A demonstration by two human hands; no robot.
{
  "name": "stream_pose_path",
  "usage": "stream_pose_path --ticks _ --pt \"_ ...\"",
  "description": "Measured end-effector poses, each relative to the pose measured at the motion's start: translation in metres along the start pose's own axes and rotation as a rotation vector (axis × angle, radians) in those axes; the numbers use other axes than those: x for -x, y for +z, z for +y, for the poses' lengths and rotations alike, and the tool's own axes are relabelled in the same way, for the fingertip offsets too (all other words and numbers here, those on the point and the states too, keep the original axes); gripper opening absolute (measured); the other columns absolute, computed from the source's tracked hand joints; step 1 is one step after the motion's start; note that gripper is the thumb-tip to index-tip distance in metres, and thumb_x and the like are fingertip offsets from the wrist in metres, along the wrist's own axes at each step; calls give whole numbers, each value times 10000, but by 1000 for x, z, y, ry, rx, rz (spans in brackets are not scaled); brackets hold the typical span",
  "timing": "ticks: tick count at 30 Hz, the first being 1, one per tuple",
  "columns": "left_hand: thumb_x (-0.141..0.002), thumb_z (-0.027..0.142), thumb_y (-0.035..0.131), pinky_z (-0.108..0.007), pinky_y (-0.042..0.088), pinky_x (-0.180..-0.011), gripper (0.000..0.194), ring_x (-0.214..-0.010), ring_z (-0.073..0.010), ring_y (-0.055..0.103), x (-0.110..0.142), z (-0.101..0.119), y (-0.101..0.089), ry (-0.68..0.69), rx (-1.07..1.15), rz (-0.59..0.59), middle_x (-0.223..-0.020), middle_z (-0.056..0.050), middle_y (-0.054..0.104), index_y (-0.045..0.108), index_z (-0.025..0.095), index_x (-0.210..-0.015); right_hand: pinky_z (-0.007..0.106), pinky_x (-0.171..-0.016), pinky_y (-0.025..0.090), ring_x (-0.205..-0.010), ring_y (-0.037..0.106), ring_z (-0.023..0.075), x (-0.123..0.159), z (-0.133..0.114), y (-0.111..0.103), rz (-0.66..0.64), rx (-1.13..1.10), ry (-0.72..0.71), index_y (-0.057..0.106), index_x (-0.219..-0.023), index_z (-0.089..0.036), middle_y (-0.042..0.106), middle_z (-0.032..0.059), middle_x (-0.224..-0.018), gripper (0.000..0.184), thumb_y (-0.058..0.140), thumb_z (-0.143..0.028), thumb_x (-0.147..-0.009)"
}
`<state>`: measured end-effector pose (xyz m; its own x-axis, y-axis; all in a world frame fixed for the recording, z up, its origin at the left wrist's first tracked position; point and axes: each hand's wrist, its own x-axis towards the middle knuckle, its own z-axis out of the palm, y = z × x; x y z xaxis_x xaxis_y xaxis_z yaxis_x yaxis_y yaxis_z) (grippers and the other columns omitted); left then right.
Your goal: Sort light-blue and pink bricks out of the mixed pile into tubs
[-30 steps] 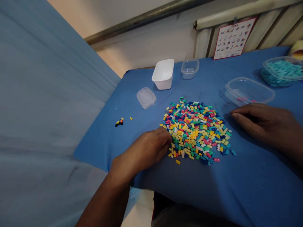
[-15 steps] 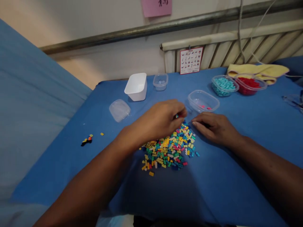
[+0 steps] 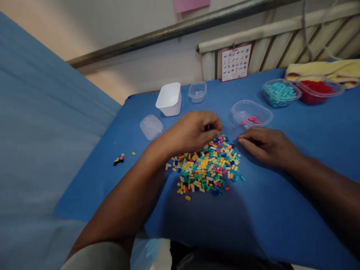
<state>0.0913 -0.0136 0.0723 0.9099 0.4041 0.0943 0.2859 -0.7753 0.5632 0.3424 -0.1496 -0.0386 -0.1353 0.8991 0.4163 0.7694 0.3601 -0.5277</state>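
Observation:
A heap of small multicoloured toy building bricks (image 3: 208, 168) lies spread on the blue table. Over the far edge of the heap, my left hand (image 3: 197, 129) has its fingers curled and its thumb close to the fingertips; whatever is between them is too small to make out. My right hand (image 3: 266, 144) rests on the table just right of the heap, thumb and fingers pinched together, their tips hiding anything held. Right behind it stands a clear plastic container (image 3: 253, 108) with several pink bricks (image 3: 253, 120) inside.
At the back right are a tub of turquoise bricks (image 3: 281, 92), a tub of red bricks (image 3: 316, 90) and a yellow cloth (image 3: 326, 69). A white box (image 3: 169, 99), a small clear tub (image 3: 197, 92) and a clear lid (image 3: 151, 126) lie back left. A small brick assembly (image 3: 119, 159) sits left.
More pink bricks show in the clear container. The view has shifted, so the table things appear further right or higher. Both hands remain beside the heap.

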Motion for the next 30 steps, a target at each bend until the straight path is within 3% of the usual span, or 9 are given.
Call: stream_pose_path --ticks 4,5,10,14,20,24,30 --pt "-1032 162 632 -252 500 -820 109 -882 -136 674 79 14 -18 -81 109 -235 -994 -25 731 740 172 -1016 388 -773 597 -850 781 248 2 2 4 -1 -1 12 784 -1043 -294 826 38 -976 214 592 -390 -1045" --pt "-1046 170 628 -245 496 -808 110 -881 -131 676 95 18 -17 -109 129 -247 -984 -20 726 734 181 -1021 390 -772 595 -848 781 249 2 2 5 1 4 14 785 -1038 -291 826 40 -976 219 592 -393 -1046" --pt "-1025 118 677 -266 501 -910 174 -1060 -158 666 143 29 8 -203 142 -324 -1167 -30 692 723 231 -1149 375 -772 580 -864 777 240 5 2 5 -9 57 -1 785 -1067 -238 825 60 -995 225 606 -375 -1063" --pt "-1067 165 635 -296 492 -885 134 -1029 -173 632 153 21 24 -238 32 -291 -1157 -41 644 716 226 -1155 345 -771 562 -857 772 226 7 2 5 0 97 -18 793 -1071 -186 826 79 -997 253 608 -359 -1073" --pt "-1091 147 556 -294 470 -840 165 -1013 -169 623 157 16 18 -265 -75 -222 -1133 -37 630 702 207 -1137 347 -776 566 -859 779 228 8 5 6 4 102 -35 795 -1064 -191 827 73 -990 259 610 -372 -1073" --pt "-1109 208 559 -292 480 -828 152 -961 -164 634 155 25 24 -253 -89 -282 -1116 -30 645 711 211 -1107 353 -766 564 -853 769 222 8 8 7 7 100 -22 795 -1066 -205 823 59 -993 275 602 -400 -1075" --pt "-1114 248 511 -324 479 -778 200 -915 -192 642 151 33 35 -343 -320 -363 -1062 -48 638 692 187 -1054 334 -757 558 -851 767 205 8 8 7 -1 97 -35 797 -1076 -183 816 58 -988 257 614 -363 -1076"
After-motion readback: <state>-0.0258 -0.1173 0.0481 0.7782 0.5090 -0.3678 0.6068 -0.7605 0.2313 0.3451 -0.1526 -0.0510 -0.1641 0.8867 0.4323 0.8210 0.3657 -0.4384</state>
